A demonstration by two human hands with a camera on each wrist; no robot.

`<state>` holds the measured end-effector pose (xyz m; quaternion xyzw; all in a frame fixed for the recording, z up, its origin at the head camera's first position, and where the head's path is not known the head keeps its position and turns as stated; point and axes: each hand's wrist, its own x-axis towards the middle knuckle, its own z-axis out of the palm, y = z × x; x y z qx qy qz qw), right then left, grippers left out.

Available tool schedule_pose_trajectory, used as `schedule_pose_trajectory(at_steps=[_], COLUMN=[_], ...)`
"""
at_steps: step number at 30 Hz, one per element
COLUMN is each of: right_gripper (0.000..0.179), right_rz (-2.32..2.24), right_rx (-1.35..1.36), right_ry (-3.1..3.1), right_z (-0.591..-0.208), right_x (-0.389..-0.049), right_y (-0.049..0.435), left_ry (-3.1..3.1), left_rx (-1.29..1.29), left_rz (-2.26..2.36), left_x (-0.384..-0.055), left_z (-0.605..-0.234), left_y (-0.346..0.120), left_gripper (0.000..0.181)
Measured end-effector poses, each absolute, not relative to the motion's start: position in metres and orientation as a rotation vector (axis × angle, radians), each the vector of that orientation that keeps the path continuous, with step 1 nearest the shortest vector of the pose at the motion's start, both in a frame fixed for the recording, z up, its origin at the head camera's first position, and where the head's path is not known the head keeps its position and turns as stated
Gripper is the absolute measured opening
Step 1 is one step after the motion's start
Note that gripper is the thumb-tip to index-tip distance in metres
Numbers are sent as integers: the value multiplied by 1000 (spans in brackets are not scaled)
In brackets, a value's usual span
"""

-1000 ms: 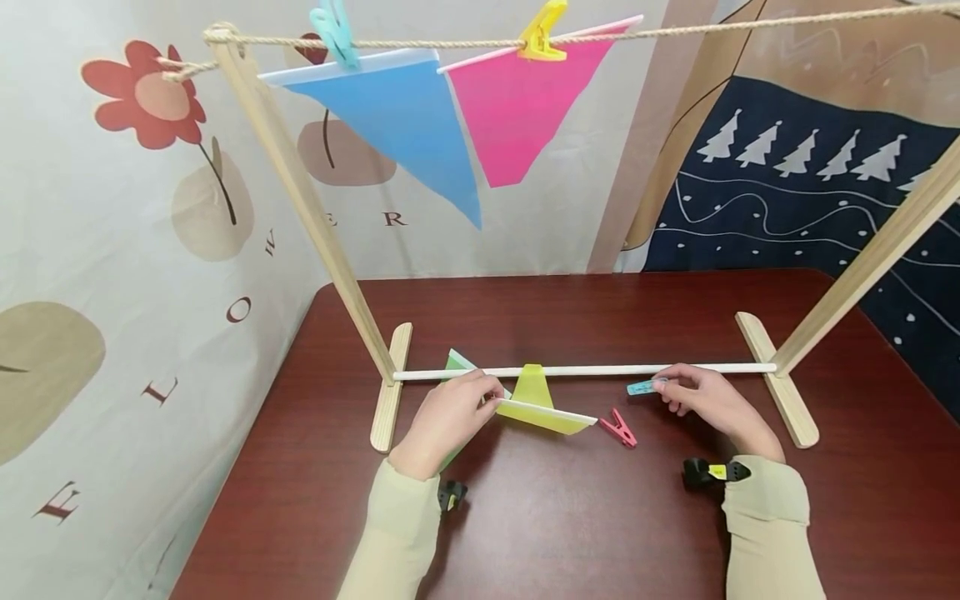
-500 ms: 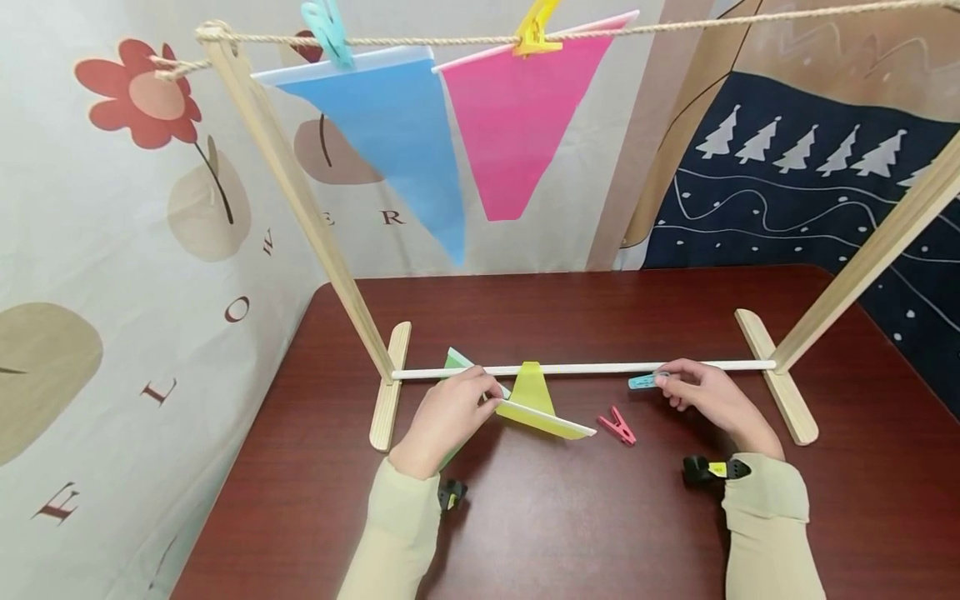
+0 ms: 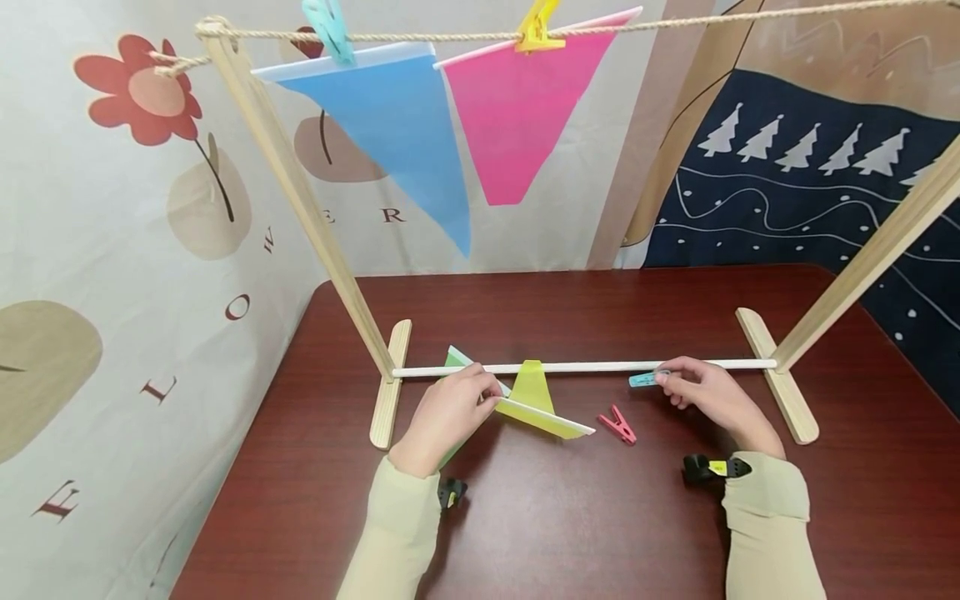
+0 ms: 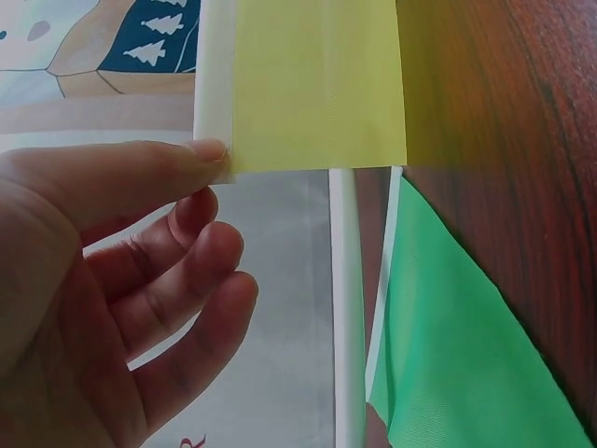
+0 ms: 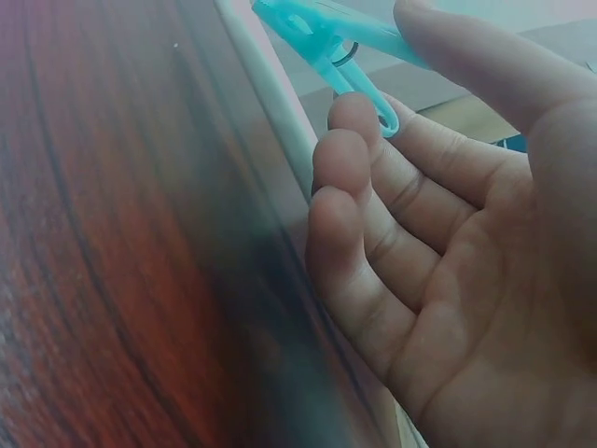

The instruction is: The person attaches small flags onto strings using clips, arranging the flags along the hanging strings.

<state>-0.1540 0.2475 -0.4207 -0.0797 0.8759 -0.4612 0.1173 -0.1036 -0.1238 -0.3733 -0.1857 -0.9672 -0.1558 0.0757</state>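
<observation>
My left hand pinches the white-edged corner of a yellow pennant between thumb and forefinger. The pennant's narrow end lies over the white crossbar. Partly hidden behind and below that hand is a green pennant with a white edge. At the right, my right hand holds a light blue clothespin by its handle end, just in front of the crossbar. A red clothespin lies on the table between the two hands, near the yellow pennant's free corner.
Above, a rope runs from the left wooden post toward the right post. A blue pennant and a pink pennant hang from it by a teal clothespin and a yellow clothespin.
Both hands keep their grips and stay nearly in place. The blue and pink pennants on the rope have swung, their tips now hanging lower in view than a second ago.
</observation>
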Motion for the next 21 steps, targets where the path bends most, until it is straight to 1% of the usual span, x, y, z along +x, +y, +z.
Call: schedule_pose_trajectory(at_steps=[5, 21], right_gripper=[44, 43], right_rz=[-1331, -1346], right_rx=[-231, -210], right_ry=[2583, 2686], right_z=[-417, -411], right_x=[-153, -153], right_y=[246, 243], left_ry=[-2890, -2836], left_rx=[-554, -546], left_rz=[-456, -452], left_x=[-104, -104], left_z=[-373, -373], left_y=[-123, -123], left_gripper=[4, 4])
